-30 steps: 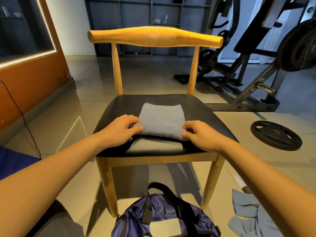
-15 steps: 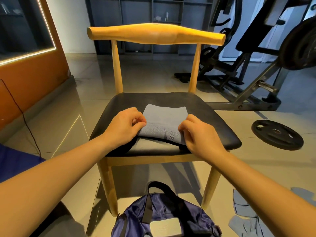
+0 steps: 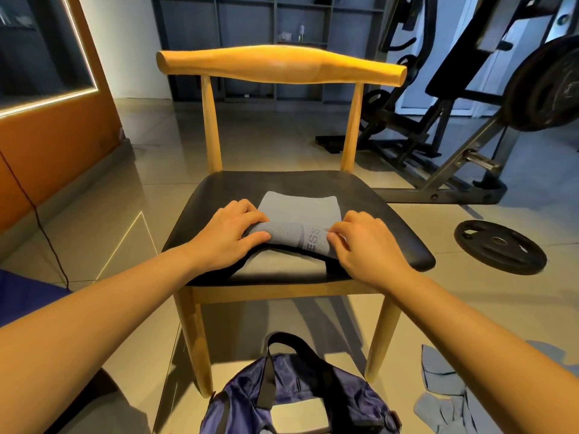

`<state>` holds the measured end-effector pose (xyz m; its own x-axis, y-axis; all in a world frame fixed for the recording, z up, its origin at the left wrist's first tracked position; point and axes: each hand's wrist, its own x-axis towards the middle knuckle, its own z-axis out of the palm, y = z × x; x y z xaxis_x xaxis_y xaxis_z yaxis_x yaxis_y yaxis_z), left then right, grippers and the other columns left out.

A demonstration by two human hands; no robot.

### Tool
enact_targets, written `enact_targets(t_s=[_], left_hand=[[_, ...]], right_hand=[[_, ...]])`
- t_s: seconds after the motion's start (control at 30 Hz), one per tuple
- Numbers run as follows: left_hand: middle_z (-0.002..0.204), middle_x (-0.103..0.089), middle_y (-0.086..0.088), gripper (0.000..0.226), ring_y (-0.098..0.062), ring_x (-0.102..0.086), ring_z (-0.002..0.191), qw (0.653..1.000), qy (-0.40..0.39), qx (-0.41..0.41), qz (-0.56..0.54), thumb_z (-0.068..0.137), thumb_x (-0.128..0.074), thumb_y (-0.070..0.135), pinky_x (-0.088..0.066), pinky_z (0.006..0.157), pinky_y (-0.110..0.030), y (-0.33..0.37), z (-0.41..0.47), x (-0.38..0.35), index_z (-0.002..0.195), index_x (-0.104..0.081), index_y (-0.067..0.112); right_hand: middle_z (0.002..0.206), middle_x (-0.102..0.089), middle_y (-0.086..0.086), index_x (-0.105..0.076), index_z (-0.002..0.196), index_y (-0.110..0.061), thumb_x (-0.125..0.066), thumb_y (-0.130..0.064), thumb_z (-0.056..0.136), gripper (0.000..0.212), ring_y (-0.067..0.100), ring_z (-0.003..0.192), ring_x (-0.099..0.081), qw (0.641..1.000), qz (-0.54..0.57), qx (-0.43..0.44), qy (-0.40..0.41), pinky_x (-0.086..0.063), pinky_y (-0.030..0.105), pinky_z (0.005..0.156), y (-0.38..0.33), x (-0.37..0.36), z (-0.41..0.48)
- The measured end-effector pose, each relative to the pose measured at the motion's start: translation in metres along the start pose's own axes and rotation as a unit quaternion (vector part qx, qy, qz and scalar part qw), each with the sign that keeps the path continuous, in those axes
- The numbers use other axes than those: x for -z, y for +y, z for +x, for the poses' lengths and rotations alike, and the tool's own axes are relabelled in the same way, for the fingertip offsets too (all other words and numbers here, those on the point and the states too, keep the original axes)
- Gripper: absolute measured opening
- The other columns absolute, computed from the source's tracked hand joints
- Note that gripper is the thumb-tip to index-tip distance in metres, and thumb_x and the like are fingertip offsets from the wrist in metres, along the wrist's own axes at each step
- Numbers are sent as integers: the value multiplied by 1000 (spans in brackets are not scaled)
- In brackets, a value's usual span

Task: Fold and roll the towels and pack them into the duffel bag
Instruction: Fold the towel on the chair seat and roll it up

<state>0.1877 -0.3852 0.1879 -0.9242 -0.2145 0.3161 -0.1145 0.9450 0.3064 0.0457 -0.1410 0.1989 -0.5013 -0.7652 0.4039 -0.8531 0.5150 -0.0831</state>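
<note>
A grey towel (image 3: 299,208) lies folded on the black seat of a wooden chair (image 3: 391,242). Its near end is rolled into a thick tube with woven lettering. My left hand (image 3: 233,230) grips the roll's left end, thumb under and fingers over it. My right hand (image 3: 366,242) grips the roll's right end with curled fingers. A navy duffel bag (image 3: 300,399) with a black strap sits on the floor below the chair's front edge. More grey towels (image 3: 445,396) lie crumpled on the floor at the lower right.
A black weight plate (image 3: 499,245) lies on the tiled floor right of the chair. Gym machines (image 3: 470,104) stand behind it on the right. An orange wall (image 3: 53,136) with a trailing cable runs along the left. Grey shelving fills the back wall.
Both hands have pushed the rolled end of the towel farther across the seat, away from me. The roll has grown thicker and the flat part shorter.
</note>
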Motion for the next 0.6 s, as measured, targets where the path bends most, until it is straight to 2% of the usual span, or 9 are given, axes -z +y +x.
enact_targets(t_s=[0.07, 0.13, 0.23, 0.33, 0.4, 0.47, 0.53, 0.6], left_hand=[[116, -47, 13, 35, -10, -42, 106, 1000, -14, 6, 1, 101, -51, 49, -40, 95, -32, 1, 5, 1, 124, -63, 26], [113, -49, 11, 30, -11, -43, 103, 999, -34, 8, 5, 102, -50, 47, -40, 94, -33, 2, 9, 5, 118, -64, 26], [102, -52, 6, 23, -12, -44, 96, 997, -80, 7, -21, 103, -51, 41, -38, 89, -36, 6, 11, 13, 97, -64, 23], [80, -45, 9, 36, -12, -42, 80, 985, -133, 9, -107, 99, -50, 43, -37, 81, -37, 9, 13, 21, 70, -53, 21], [71, -45, 12, 37, -9, -42, 71, 976, -145, 32, -161, 92, -51, 47, -37, 74, -32, 11, 12, 25, 62, -53, 26], [72, -52, 16, 28, -7, -49, 72, 983, -102, 20, -152, 95, -57, 43, -38, 73, -27, 12, 10, 24, 69, -61, 32], [90, -59, 19, 7, -1, -55, 87, 995, -13, -18, -93, 97, -64, 34, -42, 76, -19, 19, 5, 21, 97, -70, 33], [104, -62, 17, 19, -2, -56, 97, 996, 43, -67, -30, 96, -66, 36, -45, 83, -16, 30, 2, 17, 113, -72, 31]], right_hand=[[113, -59, 2, -66, 120, -20, -51, -34, 102, 27, 26, 105, -53, 999, 1, 21, 40, -42, 40, 87, -4, 1, 1], [117, -59, 1, -63, 126, -19, -58, -34, 99, 31, 24, 107, -53, 997, 33, 58, 37, -42, 40, 91, -9, 2, 1], [116, -59, -3, -62, 126, -22, -65, -38, 96, 34, 21, 107, -53, 996, 51, 78, 9, -39, 37, 96, -14, -3, 2], [116, -64, -1, -65, 123, -21, -66, -28, 97, 27, 22, 109, -55, 993, 102, 55, -17, -41, 38, 97, -12, -4, 8], [116, -66, -3, -67, 122, -20, -64, -24, 99, 23, 21, 109, -56, 988, 139, 43, -47, -43, 39, 97, -9, -2, 15], [118, -67, -5, -68, 121, -22, -62, -23, 100, 22, 19, 110, -57, 982, 167, 33, -76, -44, 40, 99, -6, 0, 22], [122, -68, -5, -68, 123, -22, -60, -21, 101, 23, 19, 113, -58, 979, 178, 29, -97, -45, 42, 102, -3, 1, 27], [123, -68, -3, -69, 123, -22, -58, -20, 102, 24, 20, 114, -59, 977, 179, 27, -111, -45, 44, 103, -1, -1, 32]])
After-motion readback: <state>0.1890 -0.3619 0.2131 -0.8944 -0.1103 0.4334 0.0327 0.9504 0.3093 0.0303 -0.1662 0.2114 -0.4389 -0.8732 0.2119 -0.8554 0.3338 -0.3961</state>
